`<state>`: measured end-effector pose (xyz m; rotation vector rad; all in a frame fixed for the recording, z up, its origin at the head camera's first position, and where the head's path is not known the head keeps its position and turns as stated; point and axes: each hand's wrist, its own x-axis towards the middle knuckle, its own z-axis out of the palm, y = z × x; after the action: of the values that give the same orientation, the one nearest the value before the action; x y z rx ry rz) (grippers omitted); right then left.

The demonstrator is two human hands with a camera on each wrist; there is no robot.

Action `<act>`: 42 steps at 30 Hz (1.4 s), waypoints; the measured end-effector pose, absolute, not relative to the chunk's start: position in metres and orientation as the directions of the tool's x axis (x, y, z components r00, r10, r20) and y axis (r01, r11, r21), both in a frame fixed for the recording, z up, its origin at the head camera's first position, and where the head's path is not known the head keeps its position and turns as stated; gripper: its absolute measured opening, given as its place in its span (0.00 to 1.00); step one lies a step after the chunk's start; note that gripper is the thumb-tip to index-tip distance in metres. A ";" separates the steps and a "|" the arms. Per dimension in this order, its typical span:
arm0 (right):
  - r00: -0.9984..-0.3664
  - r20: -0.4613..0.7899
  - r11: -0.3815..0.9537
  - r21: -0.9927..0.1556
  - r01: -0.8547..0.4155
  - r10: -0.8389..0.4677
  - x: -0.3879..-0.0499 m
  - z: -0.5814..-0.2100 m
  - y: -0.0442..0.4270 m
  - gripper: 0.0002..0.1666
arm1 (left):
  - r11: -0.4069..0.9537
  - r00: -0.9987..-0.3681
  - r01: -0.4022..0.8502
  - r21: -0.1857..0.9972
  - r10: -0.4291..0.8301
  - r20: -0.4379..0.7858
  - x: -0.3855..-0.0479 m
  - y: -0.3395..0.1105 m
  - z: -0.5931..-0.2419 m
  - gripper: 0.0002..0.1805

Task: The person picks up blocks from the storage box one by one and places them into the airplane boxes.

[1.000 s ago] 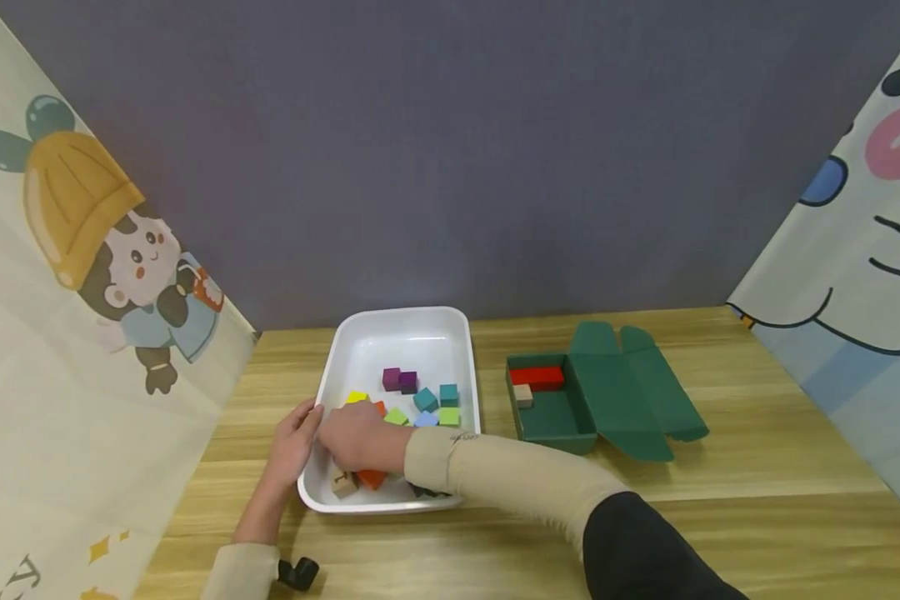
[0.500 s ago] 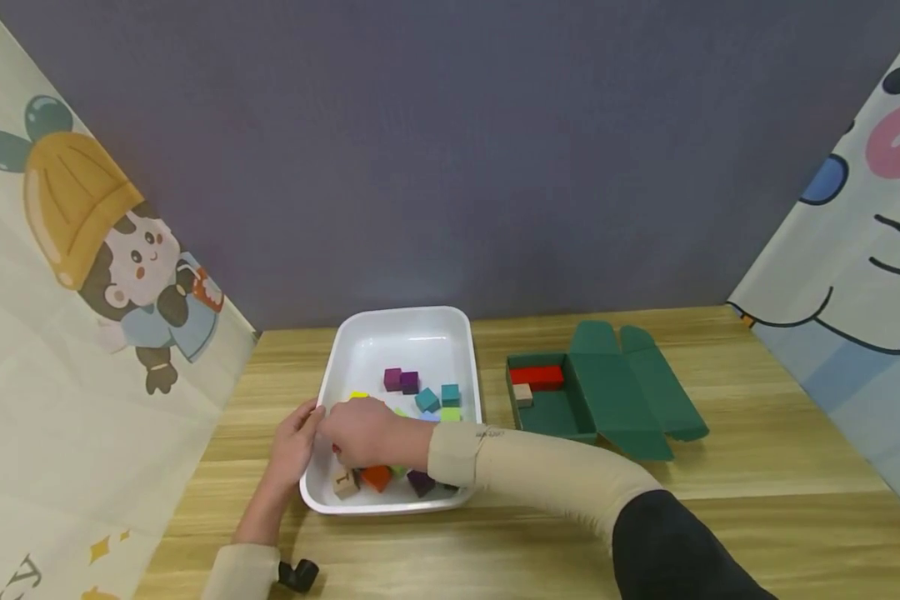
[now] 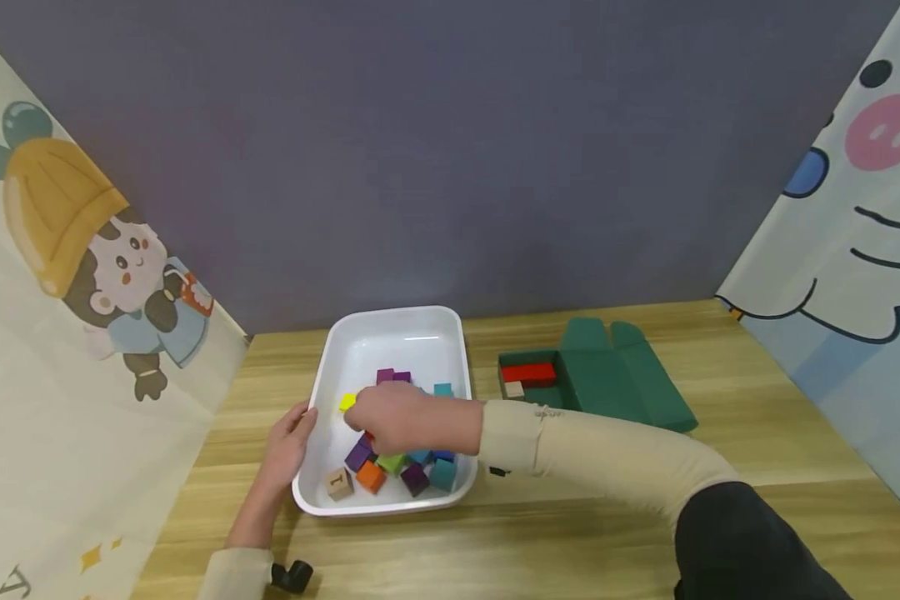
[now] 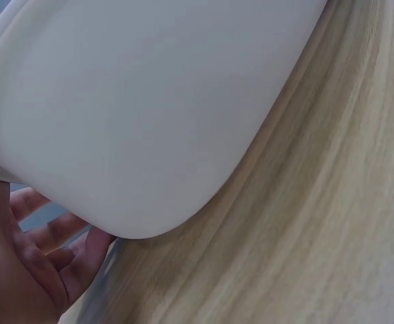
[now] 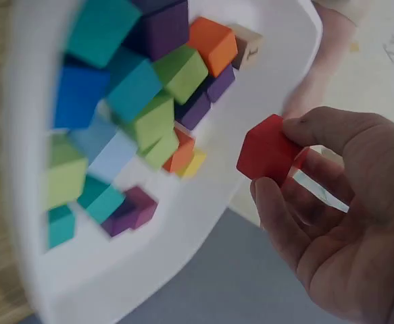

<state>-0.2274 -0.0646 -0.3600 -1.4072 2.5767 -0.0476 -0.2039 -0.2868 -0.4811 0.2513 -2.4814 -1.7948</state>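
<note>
My right hand (image 3: 393,417) is above the white tray (image 3: 390,507). Between thumb and fingers it pinches a red cube (image 5: 269,150), best seen in the right wrist view; a second bit of red shows behind it. My left hand (image 3: 283,446) grips the tray's left rim, and in the left wrist view its fingers (image 4: 58,233) bend at the tray's outer edge. Several coloured cubes lie in the tray, among them a wooden cube (image 3: 339,483) with a mark, an orange cube (image 3: 371,477), a yellow cube (image 3: 347,402) and a teal cube (image 3: 442,474).
Right of the tray, a green box (image 3: 549,397) stands with its lid (image 3: 611,379) folded open to the right. It holds a red block (image 3: 528,374) and a pale wooden cube (image 3: 513,390). A grey panel (image 3: 435,167) rises behind the wooden table (image 3: 540,533).
My right hand has risen and moved right from the tray's left part, with red showing at its fingers. Purple cubes near the tray's front are uncovered. My left hand stays at the rim.
</note>
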 end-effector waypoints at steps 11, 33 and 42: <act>-0.618 -0.116 0.624 -0.264 -0.735 -0.777 -0.252 -0.347 0.037 0.14 | 0.329 -0.980 -0.142 0.934 -0.182 -0.085 -0.200 -0.297 -0.475 0.29; -0.697 -0.155 0.703 -0.320 -0.635 -0.700 -0.290 -0.385 0.148 0.12 | 0.324 -0.977 -0.162 0.932 -0.186 -0.105 -0.202 -0.296 -0.480 0.34; -0.707 -0.214 0.737 -0.258 -0.625 -0.675 -0.302 -0.396 0.152 0.13 | 0.319 -0.978 -0.161 0.934 -0.181 -0.106 -0.203 -0.287 -0.477 0.34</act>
<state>-0.3018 0.1518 -0.3960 -1.0157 2.6457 -0.2405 -0.2033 -0.2872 -0.4767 0.3285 -2.5366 -1.7937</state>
